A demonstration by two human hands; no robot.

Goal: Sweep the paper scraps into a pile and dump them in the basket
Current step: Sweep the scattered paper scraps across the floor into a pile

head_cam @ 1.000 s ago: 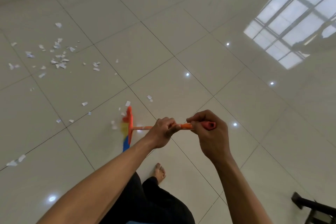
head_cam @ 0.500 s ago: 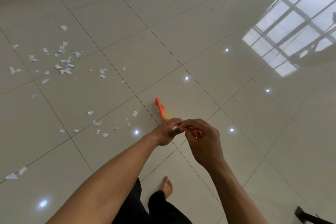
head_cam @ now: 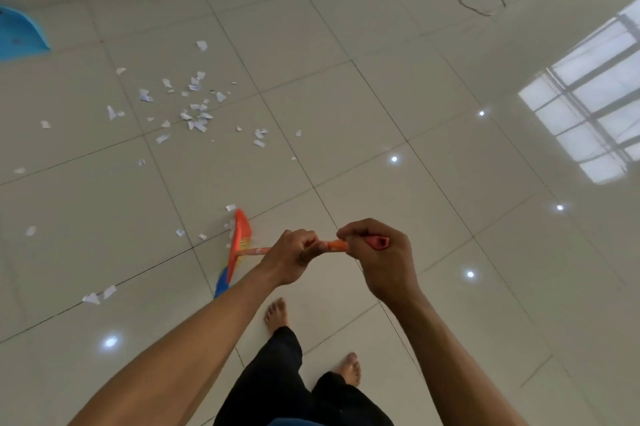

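- While both hands are curled round the broom handle (head_cam: 337,245), the left hand (head_cam: 294,254) grips it lower down, nearer the bristles, and the right hand (head_cam: 379,259) grips it just below the red end cap. Neither holds anything else.
- The handle runs roughly level across the view, from the right hand leftward past the left hand to the broom head (head_cam: 239,242). The head's long side runs up and down the view, slightly tilted, low by the floor (head_cam: 381,96).
- A few small pieces lie just beside the head on its left face (too small to tell whether they touch it).
- The main scatter of paper scraps (head_cam: 197,110) lies well apart from the head, up and to the left in the view, spread loose rather than heaped. Stray pieces (head_cam: 97,296) also lie to the lower left.
- Everything to be gathered is therefore on the left of the head and mostly ahead of it. The left hand is the nearer one, so the next stroke probably wants it to steer the head leftward and away while the right hand acts as the pivot.
- A blue plastic thing (head_cam: 20,34) sits at the far left edge beyond the scatter. It is cut off, so whether it is the basket or a dustpan cannot be told.
- As I judge it, the pile is not yet made and nothing has been dumped.
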